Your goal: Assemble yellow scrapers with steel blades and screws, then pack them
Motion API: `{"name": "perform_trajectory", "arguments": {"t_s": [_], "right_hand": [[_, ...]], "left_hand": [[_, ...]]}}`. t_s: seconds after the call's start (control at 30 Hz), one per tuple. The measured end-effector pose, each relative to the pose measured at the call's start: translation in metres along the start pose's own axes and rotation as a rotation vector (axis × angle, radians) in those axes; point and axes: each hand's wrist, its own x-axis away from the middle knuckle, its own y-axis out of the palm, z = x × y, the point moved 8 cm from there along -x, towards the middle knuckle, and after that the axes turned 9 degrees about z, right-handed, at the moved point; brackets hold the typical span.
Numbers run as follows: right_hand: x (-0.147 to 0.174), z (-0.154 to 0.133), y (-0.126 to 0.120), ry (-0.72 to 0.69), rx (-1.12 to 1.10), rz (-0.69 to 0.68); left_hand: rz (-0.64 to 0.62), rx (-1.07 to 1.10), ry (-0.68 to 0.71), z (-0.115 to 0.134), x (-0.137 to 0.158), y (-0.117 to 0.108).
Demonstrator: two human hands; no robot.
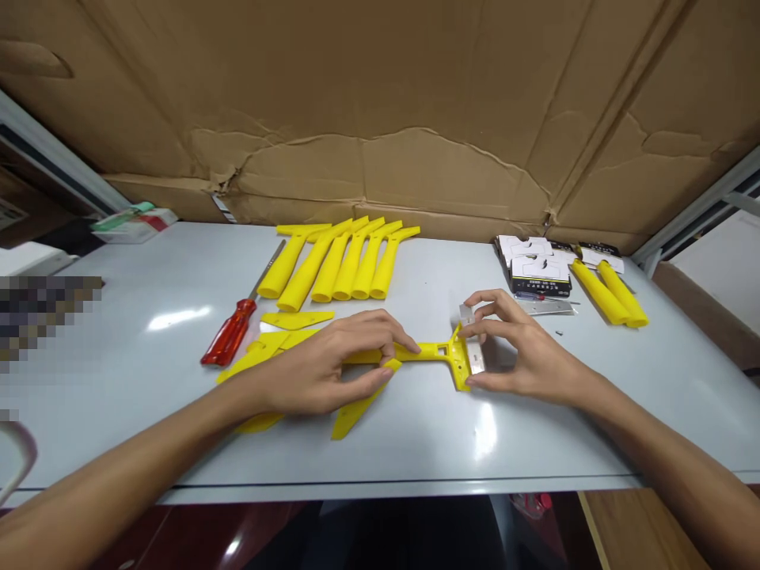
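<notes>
Yellow scraper (428,351) in left hand (332,360), one metal piece (475,354) in right hand (526,348), six handles (352,269) behind.

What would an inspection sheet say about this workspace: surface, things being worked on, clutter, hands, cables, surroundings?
Surface: pale glossy table with bright reflections.
Things in work: yellow T-shaped handle, metal piece at its wide head.
Clutter: red-handled screwdriver; row of six yellow handles; printed cards beside two more yellow handles; loose flat yellow pieces.
Left hand: over the T-shaped handle's shaft, fingertips on it.
Right hand: holds the metal piece between thumb and fingers.
Cables: white curved thing at left edge; cannot tell whether it is one.
Surroundings: cardboard behind.
</notes>
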Motion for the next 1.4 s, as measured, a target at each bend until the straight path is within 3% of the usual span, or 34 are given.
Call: {"name": "perform_trajectory", "arguments": {"t_s": [0.13, 0.23, 0.4, 0.63, 0.83, 1.07, 1.4], "right_hand": [[-0.003, 0.012, -0.002, 0.143, -0.212, 0.044], [-0.002, 0.019, -0.002, 0.196, -0.213, 0.066], [-0.003, 0.012, -0.002, 0.054, -0.055, 0.103], [-0.006, 0.017, 0.003, 0.034, 0.028, 0.057], [-0.009, 0.029, -0.001, 0.094, 0.004, 0.112], [-0.009, 0.017, 0.000, -0.062, 0.070, 0.134], [-0.003, 0.015, 0.000, -0.092, 0.201, 0.003]], "left_hand": [[0.013, -0.020, 0.053, 0.006, 0.000, 0.000], [-0.007, -0.033, 0.080, 0.009, 0.002, 0.002], [-0.019, -0.033, 0.072, 0.008, 0.001, 0.004], [-0.018, -0.063, 0.083, 0.010, -0.001, 0.005], [-0.031, -0.048, 0.090, 0.006, 0.001, 0.006], [-0.029, -0.055, 0.083, 0.004, 0.001, 0.007], [-0.018, -0.048, 0.067, 0.003, 0.001, 0.008]]}}
